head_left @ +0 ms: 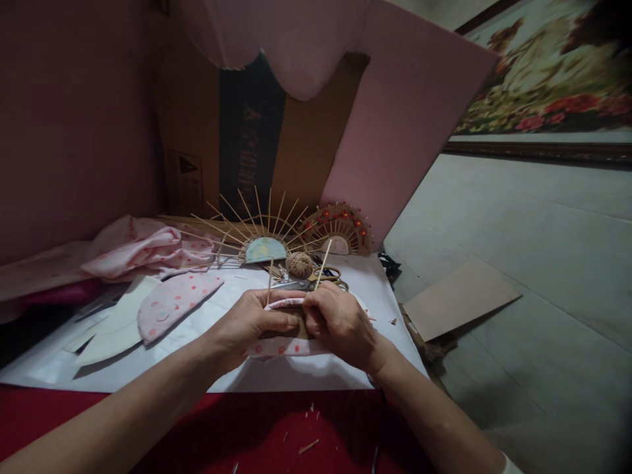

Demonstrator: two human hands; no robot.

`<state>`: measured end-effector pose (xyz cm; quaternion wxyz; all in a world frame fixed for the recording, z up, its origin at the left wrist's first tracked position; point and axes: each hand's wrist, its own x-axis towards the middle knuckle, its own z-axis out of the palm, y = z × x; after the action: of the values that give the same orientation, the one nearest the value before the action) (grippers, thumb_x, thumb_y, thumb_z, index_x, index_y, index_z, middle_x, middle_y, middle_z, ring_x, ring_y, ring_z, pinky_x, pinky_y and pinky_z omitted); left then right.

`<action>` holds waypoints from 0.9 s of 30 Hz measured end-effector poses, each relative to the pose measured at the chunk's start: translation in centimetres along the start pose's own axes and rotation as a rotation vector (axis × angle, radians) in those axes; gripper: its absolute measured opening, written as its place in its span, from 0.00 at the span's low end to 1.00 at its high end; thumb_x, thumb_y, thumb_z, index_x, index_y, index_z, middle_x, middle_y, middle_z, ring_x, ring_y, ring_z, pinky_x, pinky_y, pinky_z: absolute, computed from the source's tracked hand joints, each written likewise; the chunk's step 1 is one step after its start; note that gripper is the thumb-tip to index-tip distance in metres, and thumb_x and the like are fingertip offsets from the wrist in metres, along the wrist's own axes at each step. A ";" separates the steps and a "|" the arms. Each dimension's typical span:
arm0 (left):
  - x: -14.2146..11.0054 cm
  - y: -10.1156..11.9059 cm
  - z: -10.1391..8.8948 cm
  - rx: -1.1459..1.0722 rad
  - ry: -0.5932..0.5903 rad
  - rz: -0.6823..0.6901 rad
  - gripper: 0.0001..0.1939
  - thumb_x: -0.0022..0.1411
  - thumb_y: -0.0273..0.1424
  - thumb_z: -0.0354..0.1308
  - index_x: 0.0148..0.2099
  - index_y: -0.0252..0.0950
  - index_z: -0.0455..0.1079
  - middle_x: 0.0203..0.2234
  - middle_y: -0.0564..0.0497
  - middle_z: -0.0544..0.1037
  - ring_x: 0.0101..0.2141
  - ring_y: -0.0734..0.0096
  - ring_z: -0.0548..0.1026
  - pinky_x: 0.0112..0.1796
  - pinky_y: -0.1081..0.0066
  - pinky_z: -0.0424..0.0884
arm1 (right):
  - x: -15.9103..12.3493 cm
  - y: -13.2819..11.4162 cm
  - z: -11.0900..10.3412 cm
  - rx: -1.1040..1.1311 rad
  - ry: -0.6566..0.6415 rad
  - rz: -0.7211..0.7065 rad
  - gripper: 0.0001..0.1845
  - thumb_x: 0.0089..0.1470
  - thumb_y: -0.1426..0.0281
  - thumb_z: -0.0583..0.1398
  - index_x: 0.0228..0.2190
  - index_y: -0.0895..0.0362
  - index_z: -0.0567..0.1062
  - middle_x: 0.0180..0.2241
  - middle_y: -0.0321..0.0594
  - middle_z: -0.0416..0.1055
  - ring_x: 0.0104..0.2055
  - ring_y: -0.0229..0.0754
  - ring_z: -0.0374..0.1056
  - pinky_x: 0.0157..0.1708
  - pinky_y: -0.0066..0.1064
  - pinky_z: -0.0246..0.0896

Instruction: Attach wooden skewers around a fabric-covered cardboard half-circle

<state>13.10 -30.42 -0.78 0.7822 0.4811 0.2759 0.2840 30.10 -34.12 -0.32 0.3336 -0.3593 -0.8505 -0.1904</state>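
Note:
My left hand (pixel 249 322) grips the left end of a fabric-edged cardboard piece (pixel 291 345), its thumb lying across the brown cardboard. The covering is pale pink with red dots. My right hand (pixel 340 322) is closed on the right side of the same piece, its fingers bent against the upper edge. A thin wooden stick (pixel 323 263) rises at the right fingertips, leaning right. Another stick (pixel 270 280) stands upright by the left index finger. Just beyond my hands lie scissors (pixel 330 275) and a ball of twine (pixel 299 264).
Behind stand a half-round stick frame with a blue centre (pixel 265 249) and a beaded fan shape (pixel 336 245). To the left are a dotted half-circle (pixel 178 303), white card pieces (pixel 111 329) and crumpled pink cloth (pixel 148 247). Scraps (pixel 309 446) litter the red cloth in front.

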 end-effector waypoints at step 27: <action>0.2 1.2 -1.2 -0.051 0.090 0.040 0.23 0.42 0.22 0.65 0.44 0.35 0.72 0.34 0.47 0.79 0.29 0.69 0.76 0.27 0.75 0.69 | -1.0 0.3 -1.7 0.484 0.256 0.364 0.07 0.53 0.78 0.53 0.33 0.55 0.64 0.31 0.38 0.66 0.35 0.39 0.65 0.36 0.35 0.61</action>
<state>12.24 -29.10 -0.19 0.7753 0.4530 0.2937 0.3278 31.60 -35.41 0.21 0.5419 -0.3887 -0.7443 0.0365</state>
